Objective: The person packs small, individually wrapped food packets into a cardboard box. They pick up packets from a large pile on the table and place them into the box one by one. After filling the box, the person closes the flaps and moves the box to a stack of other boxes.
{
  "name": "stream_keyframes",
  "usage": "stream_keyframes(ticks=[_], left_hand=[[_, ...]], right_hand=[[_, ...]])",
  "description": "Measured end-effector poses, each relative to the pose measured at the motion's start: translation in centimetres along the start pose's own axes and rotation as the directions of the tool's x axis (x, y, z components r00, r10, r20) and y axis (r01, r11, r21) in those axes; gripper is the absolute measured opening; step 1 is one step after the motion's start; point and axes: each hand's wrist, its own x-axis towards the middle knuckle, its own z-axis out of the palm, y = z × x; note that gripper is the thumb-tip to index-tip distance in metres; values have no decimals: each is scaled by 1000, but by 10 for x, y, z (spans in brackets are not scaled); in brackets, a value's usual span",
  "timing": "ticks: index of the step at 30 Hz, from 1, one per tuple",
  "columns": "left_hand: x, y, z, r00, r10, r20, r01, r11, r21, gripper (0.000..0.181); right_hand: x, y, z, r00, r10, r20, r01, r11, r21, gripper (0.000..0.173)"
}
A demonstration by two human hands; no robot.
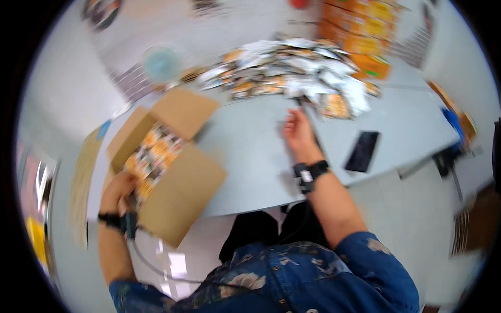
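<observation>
An open cardboard box [182,191] stands on the left of the table [250,156], its flaps folded out. Inside it lie several printed sachets [160,148] with orange and white patterns. My left hand [123,186] is at the near left end of the box, fingers bent down by the sachets; whether it grips one is hidden. Over the middle of the table is my right hand [298,129], fingers curled, close to a heap of silver and printed sachets [274,66]. Blur hides whether it holds anything. A thin dark strip runs beside that hand.
A black phone [363,152] lies on the right of the table. Orange and yellow cartons [358,35] are stacked at the back right. A pale round object [161,62], blurred, is behind the box. A cable [156,272] trails from my left wrist.
</observation>
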Motion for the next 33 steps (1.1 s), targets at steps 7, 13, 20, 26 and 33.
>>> stream_keyframes(ticks=[7, 13, 20, 26, 33], left_hand=[[-13, 44, -11, 959, -213, 187, 234, 968, -96, 32], [-8, 66, -14, 942, -163, 295, 229, 952, -203, 25], [8, 29, -2, 997, -17, 75, 34, 971, -235, 27], [11, 125, -34, 940, 185, -287, -323, 751, -576, 31], [12, 278, -12, 872, 388, -298, -398, 210, -893, 32]], right_hand=[[14, -14, -5, 953, -151, -263, 199, 966, 167, 22], [18, -36, -14, 946, -168, -276, 273, 874, 403, 26], [16, -37, -12, 918, -162, -361, 355, 742, 569, 26], [16, -42, -14, 820, -337, -462, 481, 844, 239, 27], [-1, -28, 5, 810, -468, -355, 498, 867, -6, 21]])
